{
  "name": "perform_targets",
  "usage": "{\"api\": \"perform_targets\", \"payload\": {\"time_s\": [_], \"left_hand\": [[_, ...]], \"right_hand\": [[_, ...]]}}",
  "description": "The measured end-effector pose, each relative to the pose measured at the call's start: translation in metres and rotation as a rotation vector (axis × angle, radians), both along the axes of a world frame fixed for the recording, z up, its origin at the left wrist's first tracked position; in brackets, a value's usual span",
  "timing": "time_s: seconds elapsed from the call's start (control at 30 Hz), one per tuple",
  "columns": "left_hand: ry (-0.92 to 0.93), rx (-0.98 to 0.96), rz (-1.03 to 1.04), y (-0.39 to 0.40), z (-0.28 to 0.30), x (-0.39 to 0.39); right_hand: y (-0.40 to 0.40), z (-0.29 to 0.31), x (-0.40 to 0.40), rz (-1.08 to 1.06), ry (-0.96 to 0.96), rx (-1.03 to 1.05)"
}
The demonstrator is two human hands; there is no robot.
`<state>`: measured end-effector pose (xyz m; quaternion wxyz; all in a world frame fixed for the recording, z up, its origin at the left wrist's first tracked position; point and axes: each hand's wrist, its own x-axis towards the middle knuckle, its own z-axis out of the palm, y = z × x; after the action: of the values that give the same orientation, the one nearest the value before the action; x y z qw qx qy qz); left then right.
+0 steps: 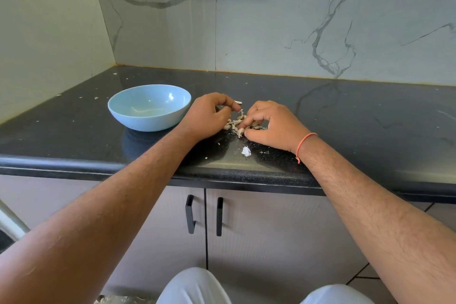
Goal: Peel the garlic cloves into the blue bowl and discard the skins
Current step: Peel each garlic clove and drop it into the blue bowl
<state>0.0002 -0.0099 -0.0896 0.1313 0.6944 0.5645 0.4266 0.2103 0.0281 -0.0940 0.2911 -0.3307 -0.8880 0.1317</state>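
A person seen from above works at a dark countertop, both hands meeting over a small pile of garlic cloves and papery skins just right of an empty-looking blue bowl; this looks like an early step, picking a clove to peel. The left hand rests beside the bowl with fingers loosely curled, and whether it holds anything cannot be told, while the right hand has its fingers bent down onto the pile, thumb and forefinger narrowed as if pinching a piece. Next, probably, a clove must be lifted clear and its skin split
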Motion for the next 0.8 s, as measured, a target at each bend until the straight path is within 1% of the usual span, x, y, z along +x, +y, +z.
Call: {"api": "perform_targets", "payload": {"time_s": [0.17,0.3,0.4,0.5,0.63,0.8], "left_hand": [[0.006,-0.008,-0.019,0.0008,-0.0014,-0.0013],[0.016,0.040,-0.114,-0.0017,-0.0039,0.0004],[0.038,0.063,-0.173,-0.0009,-0.0052,-0.0010],[0.001,0.073,-0.176,-0.0004,-0.0050,-0.0022],[-0.054,0.041,-0.187,0.0032,-0.0063,-0.0042],[-0.141,-0.006,-0.211,0.0067,-0.0079,-0.0066]], "right_hand": [[-0.0005,-0.0007,0.0000,-0.010,0.005,0.031],[0.0005,-0.0004,0.0009,-0.054,0.114,0.054],[0.0005,0.0005,0.0006,-0.098,0.153,0.073],[0.0010,-0.0003,-0.0001,-0.116,0.148,0.089],[-0.0004,0.0018,-0.0002,-0.132,0.179,0.058],[-0.0024,0.0033,0.0002,-0.144,0.235,-0.039]]}}
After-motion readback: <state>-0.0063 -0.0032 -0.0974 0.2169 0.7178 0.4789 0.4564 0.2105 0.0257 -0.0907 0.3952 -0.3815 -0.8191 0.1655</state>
